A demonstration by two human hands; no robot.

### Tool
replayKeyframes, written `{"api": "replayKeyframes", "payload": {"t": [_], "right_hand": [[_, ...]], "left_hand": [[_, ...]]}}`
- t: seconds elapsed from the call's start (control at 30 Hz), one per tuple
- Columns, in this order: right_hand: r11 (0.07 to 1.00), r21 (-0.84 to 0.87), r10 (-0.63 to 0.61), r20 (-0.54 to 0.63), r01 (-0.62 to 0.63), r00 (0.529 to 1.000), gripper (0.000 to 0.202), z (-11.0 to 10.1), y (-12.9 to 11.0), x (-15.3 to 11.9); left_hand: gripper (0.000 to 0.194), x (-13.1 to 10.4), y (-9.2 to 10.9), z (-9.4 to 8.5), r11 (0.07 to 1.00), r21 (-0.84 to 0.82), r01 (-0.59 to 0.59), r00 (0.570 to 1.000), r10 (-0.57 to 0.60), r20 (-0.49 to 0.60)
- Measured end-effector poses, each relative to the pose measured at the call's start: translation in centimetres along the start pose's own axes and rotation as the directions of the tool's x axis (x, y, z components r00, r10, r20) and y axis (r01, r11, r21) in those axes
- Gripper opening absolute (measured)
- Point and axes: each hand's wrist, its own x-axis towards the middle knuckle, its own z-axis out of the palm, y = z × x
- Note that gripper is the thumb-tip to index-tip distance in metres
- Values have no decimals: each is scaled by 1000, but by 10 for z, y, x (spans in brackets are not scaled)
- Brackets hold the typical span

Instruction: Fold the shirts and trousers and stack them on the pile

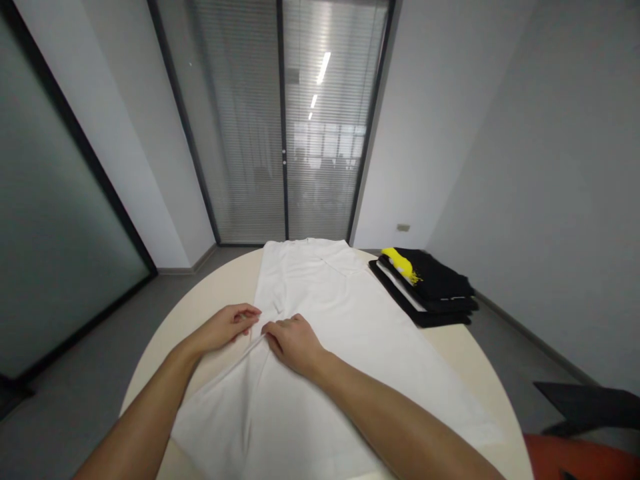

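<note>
A white T-shirt point(345, 347) lies spread on the round table, with its collar end at the far side and its left edge partly folded inward. My right hand point(295, 343) pinches the fabric near that left edge, and a crease runs from the fingers toward the near left corner. Just left of it, my left hand point(235, 323) is at the shirt's edge with fingers loosely bent and thumb apart. Its fingertips are close to the cloth; whether they touch it I cannot tell.
The pale round table point(200, 300) carries a stack of folded black clothes point(435, 280) at the far right, with a yellow print on top and a white layer between. A red and black chair point(580, 457) stands at the lower right. Glass panels with blinds point(250, 133) rise behind.
</note>
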Motion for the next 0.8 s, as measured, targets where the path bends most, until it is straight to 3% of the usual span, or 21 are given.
{"api": "replayKeyframes", "payload": {"t": [0.17,0.27,0.4,0.53,0.7,0.8], "right_hand": [[997,41,63,-5,-63,998,20,-16,13,-12],[1000,7,8,-38,-7,999,18,-27,14,-19],[983,61,-166,-64,170,984,38,-30,-8,-16],[970,81,-227,-18,228,974,50,-19,-38,-6],[941,104,-331,69,323,941,21,-16,-43,-13],[868,260,-438,0,423,899,17,-26,-27,-31]], "left_hand": [[36,7,-8,0,976,120,-181,978,192,-85],[31,11,-10,2,948,211,-239,962,261,-83],[28,14,-12,6,913,271,-304,938,336,-82],[28,15,-18,8,913,276,-300,934,340,-107],[24,15,-23,9,918,250,-309,933,343,-108],[23,15,-22,9,914,253,-317,930,352,-106]]}}
